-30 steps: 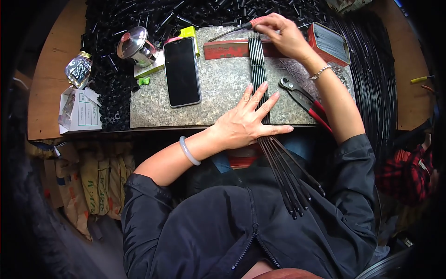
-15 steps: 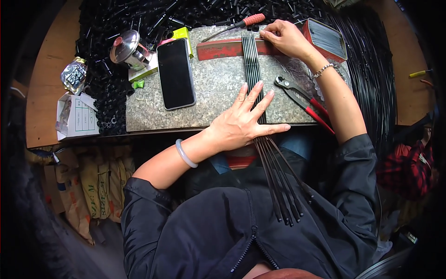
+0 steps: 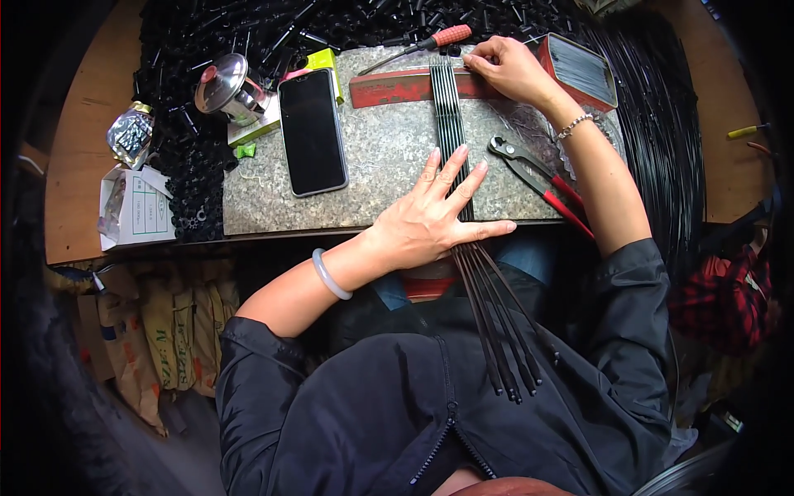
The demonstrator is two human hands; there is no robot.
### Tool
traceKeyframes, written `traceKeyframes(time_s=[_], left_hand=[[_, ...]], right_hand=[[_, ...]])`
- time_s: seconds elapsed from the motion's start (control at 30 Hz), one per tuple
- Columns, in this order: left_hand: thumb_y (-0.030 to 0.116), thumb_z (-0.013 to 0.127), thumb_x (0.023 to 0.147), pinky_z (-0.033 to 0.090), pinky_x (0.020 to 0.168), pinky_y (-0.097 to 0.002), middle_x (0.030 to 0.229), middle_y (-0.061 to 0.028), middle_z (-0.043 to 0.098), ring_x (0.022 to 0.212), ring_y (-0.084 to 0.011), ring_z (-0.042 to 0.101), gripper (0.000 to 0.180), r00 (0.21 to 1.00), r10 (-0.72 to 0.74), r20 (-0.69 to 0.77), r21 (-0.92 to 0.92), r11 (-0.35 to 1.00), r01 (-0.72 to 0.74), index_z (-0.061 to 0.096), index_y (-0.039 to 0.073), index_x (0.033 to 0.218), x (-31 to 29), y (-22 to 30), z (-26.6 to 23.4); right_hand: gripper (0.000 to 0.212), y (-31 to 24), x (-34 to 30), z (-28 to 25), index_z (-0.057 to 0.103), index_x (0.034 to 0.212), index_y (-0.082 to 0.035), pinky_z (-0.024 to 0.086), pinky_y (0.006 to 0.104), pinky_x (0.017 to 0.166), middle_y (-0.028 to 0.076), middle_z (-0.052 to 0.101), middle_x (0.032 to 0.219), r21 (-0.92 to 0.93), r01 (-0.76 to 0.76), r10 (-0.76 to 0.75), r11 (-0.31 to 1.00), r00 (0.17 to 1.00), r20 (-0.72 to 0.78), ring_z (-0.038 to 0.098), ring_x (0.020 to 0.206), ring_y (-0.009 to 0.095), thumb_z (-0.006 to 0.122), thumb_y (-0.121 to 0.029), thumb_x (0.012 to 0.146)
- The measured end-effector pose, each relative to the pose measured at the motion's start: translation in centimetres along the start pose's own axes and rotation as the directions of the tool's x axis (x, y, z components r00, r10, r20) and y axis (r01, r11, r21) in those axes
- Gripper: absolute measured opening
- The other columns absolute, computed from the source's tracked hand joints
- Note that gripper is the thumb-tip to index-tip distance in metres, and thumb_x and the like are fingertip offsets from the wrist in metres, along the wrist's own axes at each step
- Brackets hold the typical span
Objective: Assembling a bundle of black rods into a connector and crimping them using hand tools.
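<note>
A row of thin black cables (image 3: 447, 116) lies side by side on the stone slab (image 3: 265, 207), its near ends fanning over the edge toward my lap. My left hand (image 3: 422, 217) rests palm down across them, fingers spread and thumb pointing right. The far ends cross a worn red metal bar (image 3: 389, 88). Just right of that crossing, my right hand (image 3: 514, 70) is over the bar with curled fingers, thumb and forefinger pinched at its upper edge. What sits between those fingertips is too small to make out. Red-handled pliers (image 3: 523, 165) lie right of the cables.
A phone (image 3: 314, 132) lies left of the cables. Behind the bar is a red-handled screwdriver (image 3: 451, 35). A red box of thin wires (image 3: 581, 74) stands beyond my right wrist. Loose black parts (image 3: 178, 91) and long black strands (image 3: 662, 140) flank the slab. A lidded metal cup (image 3: 227, 87) stands left.
</note>
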State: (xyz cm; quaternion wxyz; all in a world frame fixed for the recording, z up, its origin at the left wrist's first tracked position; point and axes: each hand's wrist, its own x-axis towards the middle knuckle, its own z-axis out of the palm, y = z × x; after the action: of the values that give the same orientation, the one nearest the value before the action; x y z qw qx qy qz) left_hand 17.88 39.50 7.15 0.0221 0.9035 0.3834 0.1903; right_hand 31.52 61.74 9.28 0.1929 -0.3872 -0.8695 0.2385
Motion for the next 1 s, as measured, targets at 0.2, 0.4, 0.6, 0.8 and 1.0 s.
traceKeyframes(time_s=[0.2,0.4,0.6,0.8,1.0], left_hand=[[0.021,0.058,0.079,0.032,0.097,-0.0647,0.140,-0.0238,0.032,0.128,-0.0513,0.029,0.057,1.000,0.007,-0.003,0.003,1.000,-0.007,0.045,0.044,0.130,0.0,-0.1,0.0],[0.022,0.060,0.077,0.033,0.096,-0.0645,0.139,-0.0242,0.034,0.127,-0.0518,0.030,0.058,1.000,0.009,-0.013,-0.001,1.000,-0.009,0.046,0.044,0.129,0.0,-0.1,0.0],[0.024,0.060,0.077,0.034,0.096,-0.0646,0.137,-0.0250,0.036,0.125,-0.0522,0.033,0.057,1.000,0.016,-0.022,-0.023,1.000,-0.017,0.046,0.043,0.129,0.0,-0.1,-0.1],[0.024,0.059,0.078,0.035,0.095,-0.0640,0.135,-0.0254,0.037,0.124,-0.0522,0.034,0.056,0.999,0.016,-0.027,-0.016,1.000,-0.017,0.046,0.043,0.129,0.1,0.0,-0.2],[0.022,0.058,0.078,0.037,0.094,-0.0635,0.135,-0.0254,0.037,0.123,-0.0519,0.036,0.057,0.999,0.021,-0.026,-0.004,1.000,-0.021,0.045,0.044,0.130,0.0,-0.1,-0.3]], right_hand=[[0.031,-0.4,0.3,0.3,0.068,0.091,-0.001,0.050,0.0357,0.073,0.017,0.067,0.082,-0.018,0.021,-0.021,1.000,1.000,0.011,0.065,0.077,0.029,0.061,-0.030,0.083],[0.023,0.6,1.2,1.2,0.065,0.093,-0.001,0.049,0.0308,0.070,0.011,0.066,0.079,0.154,0.114,-0.120,0.982,0.992,0.030,0.062,0.073,0.019,0.060,-0.022,0.084],[0.013,-0.2,1.3,0.7,0.058,0.088,0.002,0.045,0.0237,0.071,0.001,0.059,0.075,0.166,0.036,-0.062,0.985,0.986,0.158,0.051,0.073,0.007,0.057,-0.011,0.088],[0.012,-0.3,1.3,0.5,0.059,0.088,0.003,0.045,0.0244,0.071,0.003,0.060,0.076,0.178,0.070,-0.094,0.982,0.987,0.130,0.052,0.074,0.008,0.057,-0.010,0.088],[0.013,-0.7,1.4,0.4,0.059,0.089,0.004,0.046,0.0247,0.072,0.004,0.062,0.079,0.155,0.081,-0.104,0.985,0.984,0.148,0.054,0.075,0.009,0.058,-0.009,0.087]])
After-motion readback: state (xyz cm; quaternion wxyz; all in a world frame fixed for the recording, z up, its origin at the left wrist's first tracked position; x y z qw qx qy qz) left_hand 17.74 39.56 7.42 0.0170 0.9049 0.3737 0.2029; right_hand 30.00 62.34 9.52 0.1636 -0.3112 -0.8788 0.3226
